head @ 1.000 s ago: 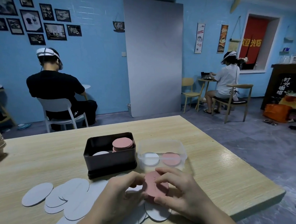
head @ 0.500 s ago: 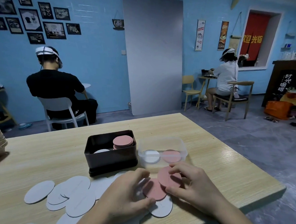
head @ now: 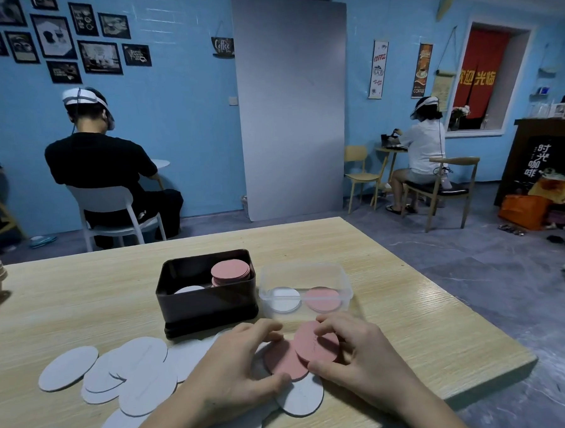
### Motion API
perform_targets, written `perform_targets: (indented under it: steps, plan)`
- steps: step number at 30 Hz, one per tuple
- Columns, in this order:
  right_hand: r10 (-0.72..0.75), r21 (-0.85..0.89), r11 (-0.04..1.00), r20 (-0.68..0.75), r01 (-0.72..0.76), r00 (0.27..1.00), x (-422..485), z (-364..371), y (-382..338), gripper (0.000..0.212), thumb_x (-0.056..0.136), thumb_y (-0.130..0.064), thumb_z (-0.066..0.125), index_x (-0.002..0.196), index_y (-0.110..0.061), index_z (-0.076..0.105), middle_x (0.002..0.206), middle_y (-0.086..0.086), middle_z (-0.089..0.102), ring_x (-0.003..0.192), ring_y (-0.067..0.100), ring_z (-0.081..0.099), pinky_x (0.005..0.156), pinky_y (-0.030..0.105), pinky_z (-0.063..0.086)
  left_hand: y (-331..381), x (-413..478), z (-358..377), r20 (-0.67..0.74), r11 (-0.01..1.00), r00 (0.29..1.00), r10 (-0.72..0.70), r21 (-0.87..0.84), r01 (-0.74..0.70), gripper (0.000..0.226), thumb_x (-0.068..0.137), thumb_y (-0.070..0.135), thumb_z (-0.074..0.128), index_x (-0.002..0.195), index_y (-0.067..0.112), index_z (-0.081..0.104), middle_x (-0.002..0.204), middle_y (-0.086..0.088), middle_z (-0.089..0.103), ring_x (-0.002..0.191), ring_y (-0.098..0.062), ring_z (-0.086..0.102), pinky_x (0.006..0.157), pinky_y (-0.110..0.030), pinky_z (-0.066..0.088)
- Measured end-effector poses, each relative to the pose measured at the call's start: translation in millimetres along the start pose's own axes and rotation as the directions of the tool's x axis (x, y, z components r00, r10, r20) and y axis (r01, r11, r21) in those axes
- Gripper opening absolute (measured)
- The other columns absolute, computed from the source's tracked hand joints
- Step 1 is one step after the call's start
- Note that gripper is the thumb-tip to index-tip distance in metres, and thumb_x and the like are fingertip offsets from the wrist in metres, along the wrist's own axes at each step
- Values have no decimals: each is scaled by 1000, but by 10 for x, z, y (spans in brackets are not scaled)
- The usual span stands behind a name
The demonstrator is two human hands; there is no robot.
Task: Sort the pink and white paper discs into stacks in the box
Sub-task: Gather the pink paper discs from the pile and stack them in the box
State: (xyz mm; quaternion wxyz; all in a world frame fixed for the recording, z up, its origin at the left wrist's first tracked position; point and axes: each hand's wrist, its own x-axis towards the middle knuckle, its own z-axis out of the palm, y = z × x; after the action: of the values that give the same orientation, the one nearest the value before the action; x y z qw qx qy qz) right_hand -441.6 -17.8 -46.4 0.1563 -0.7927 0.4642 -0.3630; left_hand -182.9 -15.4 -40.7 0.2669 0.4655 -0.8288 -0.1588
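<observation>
The right hand pinches a tilted pink disc, fingers and thumb clamped on its rim, overlapping a second pink disc gripped likewise by the left hand. The dark box, at 11 o'clock from the hands, holds a pink stack and a white disc; loose white discs lie on the tabletop at 9 o'clock.

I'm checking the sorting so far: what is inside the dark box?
Inside the dark box, a stack of pink discs stands on the right and a white disc shows on the left. Its near wall hides how many white discs lie beneath it.
</observation>
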Motion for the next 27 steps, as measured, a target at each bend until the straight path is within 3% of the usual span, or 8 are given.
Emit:
perform_targets:
  steps: [7,13,15,20,23,25,27]
  plan:
    - [2,4,1000,-13,-2,1000,-12,-11,-17,40,72,-49,82,104,-29,69,117,-28,60,119,-1,58,94,31,53,-43,-78,4,-93,1000,996,-11,-30,8,50,79,46,68,126,42,52,117,31,57,122,8,50,100,-19,45]
    - [-13,-10,1000,-19,12,1000,-21,-2,4,41,73,-50,81,107,-31,69,121,-31,58,125,-7,53,98,32,52,-61,-97,-49,-233,998,973,-3,-60,-11,26,82,40,66,107,39,57,101,21,63,100,-7,61,81,-27,51]
    - [-25,-13,1000,-14,25,1000,-14,6,3,42,73,-51,82,108,-30,69,121,-26,62,124,-6,54,97,33,52,-34,-94,-63,-262,996,965,11,-84,-34,23,85,39,67,107,36,60,100,18,65,100,-9,63,82,-27,51]
    - [-47,49,998,50,45,998,20,29,-19,50,74,-53,84,116,-32,68,128,-22,61,129,0,53,100,35,52,-38,-109,-63,-228,994,972,51,-85,-72,33,85,40,76,115,35,62,109,22,65,107,-6,63,89,-29,53]
    - [-91,71,994,59,87,994,49,44,-91,48,75,-51,84,117,-38,64,126,-31,58,128,-5,51,102,24,48,-58,-106,-60,-209,995,976,66,-64,-81,42,83,46,76,121,35,61,120,26,63,114,-1,61,95,-24,50]
    - [-131,77,989,52,127,990,79,91,-131,47,77,-52,84,117,-37,65,126,-28,60,127,-5,52,105,17,43,-72,-98,-60,-198,995,978,60,-72,-76,46,81,48,76,123,35,60,122,26,63,115,0,60,95,-22,49]
    - [-145,101,985,75,137,987,111,152,-160,44,79,-53,82,116,-34,68,131,-20,60,129,-2,52,104,24,47,-84,-90,-54,-183,995,981,60,-68,-74,50,79,48,78,124,38,59,124,26,62,117,1,60,95,-21,48]
